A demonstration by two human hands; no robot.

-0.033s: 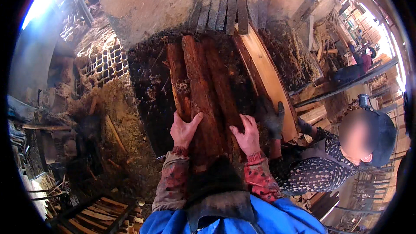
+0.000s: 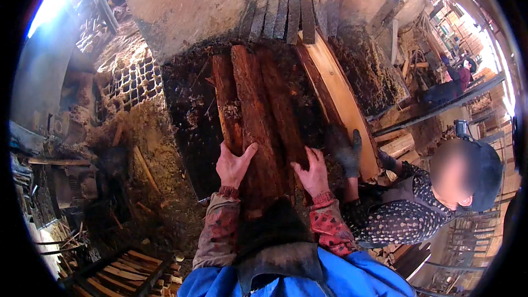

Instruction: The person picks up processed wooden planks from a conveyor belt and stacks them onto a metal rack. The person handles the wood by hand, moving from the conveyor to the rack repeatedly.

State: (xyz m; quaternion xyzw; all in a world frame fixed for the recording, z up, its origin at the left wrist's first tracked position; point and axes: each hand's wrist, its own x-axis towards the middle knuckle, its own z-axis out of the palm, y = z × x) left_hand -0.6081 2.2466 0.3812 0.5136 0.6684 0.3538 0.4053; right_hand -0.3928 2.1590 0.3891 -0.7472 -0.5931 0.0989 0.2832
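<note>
Several long, reddish-brown bark-covered wood slabs (image 2: pixel 256 110) lie side by side in front of me, pointing away. My left hand (image 2: pixel 232 168) grips the near left end, its thumb over the bark and its fingers at the outer side. On the right edge of the same slabs is my right hand (image 2: pixel 311 171), thumb on the near slab and fingers curved along its side. Further right, a co-worker's dark-gloved hand (image 2: pixel 347 159) touches a pale sawn board (image 2: pixel 338 93) with a bark edge.
Hanging dark strips (image 2: pixel 291 14) cover an opening at the far end, where the board's tip reaches. The co-worker (image 2: pixel 407 209) stands close on my right. A metal bar (image 2: pixel 440 104) crosses beyond them. At lower left is a frame of wood strips (image 2: pixel 124 269).
The co-worker's gloved hand has shifted slightly along the pale board. My hands and the bark-covered slabs are almost unmoved.
</note>
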